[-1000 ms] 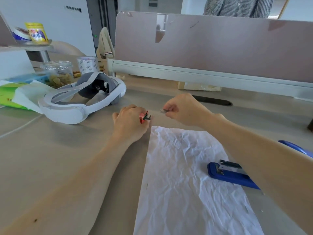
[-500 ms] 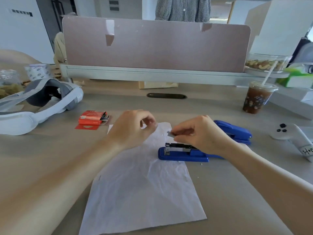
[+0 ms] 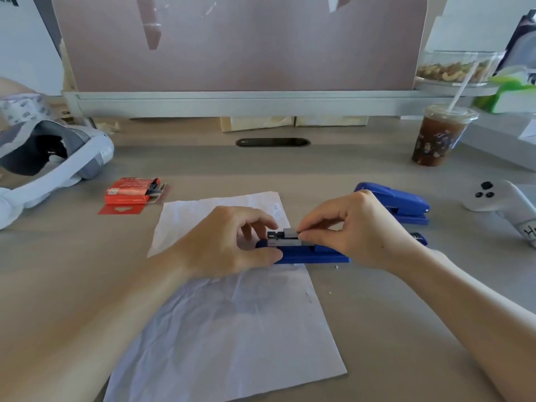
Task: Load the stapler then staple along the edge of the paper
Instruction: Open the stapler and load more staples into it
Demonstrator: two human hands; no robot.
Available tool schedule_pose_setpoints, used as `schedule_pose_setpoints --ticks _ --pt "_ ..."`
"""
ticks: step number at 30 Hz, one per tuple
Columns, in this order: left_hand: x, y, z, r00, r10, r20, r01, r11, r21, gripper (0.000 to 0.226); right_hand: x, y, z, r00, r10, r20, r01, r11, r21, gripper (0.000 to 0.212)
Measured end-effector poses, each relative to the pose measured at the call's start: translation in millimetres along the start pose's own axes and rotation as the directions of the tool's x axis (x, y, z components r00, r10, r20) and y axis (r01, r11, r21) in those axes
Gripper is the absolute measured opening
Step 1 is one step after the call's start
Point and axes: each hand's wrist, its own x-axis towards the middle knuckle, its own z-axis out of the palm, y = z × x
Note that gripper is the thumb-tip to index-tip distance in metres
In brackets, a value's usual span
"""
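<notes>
- Desk [image 3: 377, 329]: grey-brown surface carrying everything listed below; a pink partition panel [image 3: 237, 42] stands along its far edge.
- Paper [image 3: 232, 329]: a creased white sheet lying flat at the centre of the desk, its long side running from the near edge toward the far side.
- Headset [image 3: 43, 166]: white and grey, at the far left, well apart from the sheet.
- Left hand [image 3: 226, 245]: resting on the upper part of the sheet, thumb and fingers closed against the front end of the stapler's base, steadying it.
- Right hand [image 3: 356, 230]: thumb and forefinger pinched shut on a strip of staples, held at the metal channel.
- Stapler [image 3: 310, 253]: blue, opened out; its base lies across the right edge of the sheet with the grey magazine channel exposed, and its hinged top [image 3: 397, 201] is folded back to the right, behind the right hand.
- Iced drink [image 3: 438, 134]: a lidded plastic cup with a straw, upright at the far right.
- Controller [image 3: 504, 204]: white, at the right margin.
- Staple box [image 3: 133, 191]: red, open at one end, lying left of the sheet's far corner.
- Strip of staples [image 3: 291, 233]: small, grey, sitting on top of the channel between the two hands.
</notes>
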Motion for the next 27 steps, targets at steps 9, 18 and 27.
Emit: schedule_pose_setpoints --ticks 9,18,27 --pt "0.4 -1.0 0.4 0.999 0.041 0.000 -0.041 0.997 0.065 0.029 1.3 2.0 6.1 0.998 -0.058 -0.021 0.057 0.997 -0.053 0.008" --pt "0.6 -0.9 2.4 0.999 0.053 -0.003 -0.053 0.995 0.083 0.026 0.9 2.1 12.8 0.985 -0.121 0.120 0.136 0.983 -0.120 0.014" --pt "1.2 -2.1 2.2 0.998 0.060 0.007 -0.060 0.996 0.070 0.025 1.4 0.6 16.9 0.975 -0.080 0.206 0.107 0.986 -0.125 0.028"
